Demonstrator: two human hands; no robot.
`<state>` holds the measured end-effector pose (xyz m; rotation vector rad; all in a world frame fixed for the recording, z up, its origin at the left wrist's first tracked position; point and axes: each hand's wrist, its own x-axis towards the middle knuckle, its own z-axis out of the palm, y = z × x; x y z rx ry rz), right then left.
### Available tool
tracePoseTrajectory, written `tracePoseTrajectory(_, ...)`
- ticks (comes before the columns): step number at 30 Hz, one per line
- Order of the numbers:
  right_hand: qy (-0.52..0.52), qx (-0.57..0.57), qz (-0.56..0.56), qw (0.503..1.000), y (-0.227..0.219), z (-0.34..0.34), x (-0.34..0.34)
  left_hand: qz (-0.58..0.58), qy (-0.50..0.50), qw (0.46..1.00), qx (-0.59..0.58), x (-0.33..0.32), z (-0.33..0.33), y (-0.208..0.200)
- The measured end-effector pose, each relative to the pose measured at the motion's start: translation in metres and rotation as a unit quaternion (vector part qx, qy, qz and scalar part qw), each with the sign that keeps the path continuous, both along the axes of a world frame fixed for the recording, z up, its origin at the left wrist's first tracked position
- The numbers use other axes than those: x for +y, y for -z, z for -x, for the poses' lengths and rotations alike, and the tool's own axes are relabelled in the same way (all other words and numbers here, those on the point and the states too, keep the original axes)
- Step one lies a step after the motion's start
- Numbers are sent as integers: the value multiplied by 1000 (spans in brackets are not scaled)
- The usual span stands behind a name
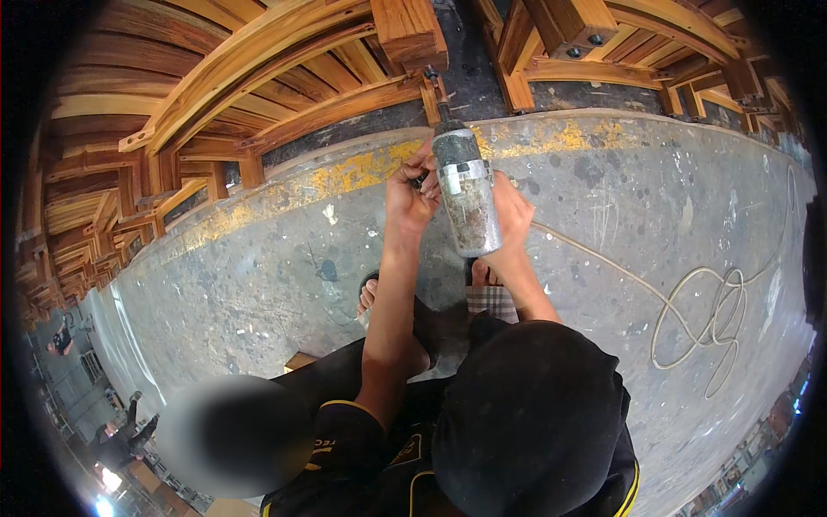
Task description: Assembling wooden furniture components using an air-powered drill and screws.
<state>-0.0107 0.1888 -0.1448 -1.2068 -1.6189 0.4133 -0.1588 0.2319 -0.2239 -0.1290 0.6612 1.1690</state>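
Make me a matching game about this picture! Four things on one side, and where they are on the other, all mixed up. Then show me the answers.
Things:
1. power driver
2. pale hose or cable
3. yellow paint strip
4. black cap

Places:
A. on the floor, near the wooden furniture
B. on a head
C. between the left hand and right hand
D. looped on the floor at the right

Right pairs: 1-C, 2-D, 3-A, 4-B
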Motion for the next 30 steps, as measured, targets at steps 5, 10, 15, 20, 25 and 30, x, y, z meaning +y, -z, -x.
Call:
tracePoseTrajectory(5,-5,12,-20,1000,6,1,2,34,18,998,58,-1,-2,5)
tracePoseTrajectory(10,0,-7,-30,1000,11,-1,4,7,95,974,206,-3,-6,-1)
tracePoseTrajectory(15,-11,-9,-10,1000,5,2,6,-7,145,930,338,-3,4,16)
tracePoseTrajectory(20,-9,-7,-19,1000,8,2,8,-54,119,930,345,1,9,19)
tracePoseTrajectory(25,-7,-14,-25,1000,5,2,8,-38,114,913,390,1,10,8)
tracePoseTrajectory(30,-4,-14,-33,999,7,3,9,35,78,944,319,4,18,-8)
